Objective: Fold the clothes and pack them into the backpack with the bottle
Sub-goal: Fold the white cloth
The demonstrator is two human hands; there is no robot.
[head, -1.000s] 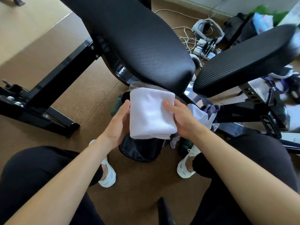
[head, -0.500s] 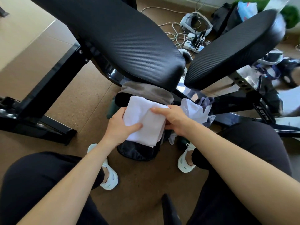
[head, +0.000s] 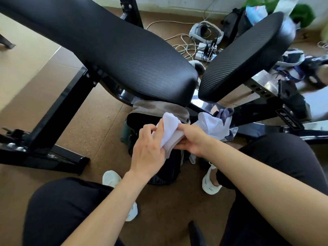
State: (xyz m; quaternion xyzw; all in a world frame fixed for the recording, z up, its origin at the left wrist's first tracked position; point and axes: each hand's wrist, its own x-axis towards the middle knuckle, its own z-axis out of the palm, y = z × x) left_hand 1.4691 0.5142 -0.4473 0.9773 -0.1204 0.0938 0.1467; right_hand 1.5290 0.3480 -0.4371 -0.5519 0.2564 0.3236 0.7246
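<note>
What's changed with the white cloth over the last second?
The white cloth, held flat before, is now bunched between the left hand and right hand and lowered toward the backpack. Both keep their grip. The grey garment and loose clothes stayed put.

view from a person's own head, looking down at their body. the left forearm point(head: 106, 201) and right forearm point(head: 257, 174) are bare from the bottom edge of the picture to the wrists. the left hand point(head: 147, 148) and right hand point(head: 193, 139) are bare too. plain matte black trousers cover both legs, the left trouser leg point(head: 62, 210) and the right trouser leg point(head: 284, 166). both feet wear white low-cut shoes. the left shoe point(head: 111, 178) is partly hidden behind the left forearm. the right shoe point(head: 210, 187) has small dark marks along its side, and a bare ankle point(head: 213, 176) shows above it.
</note>
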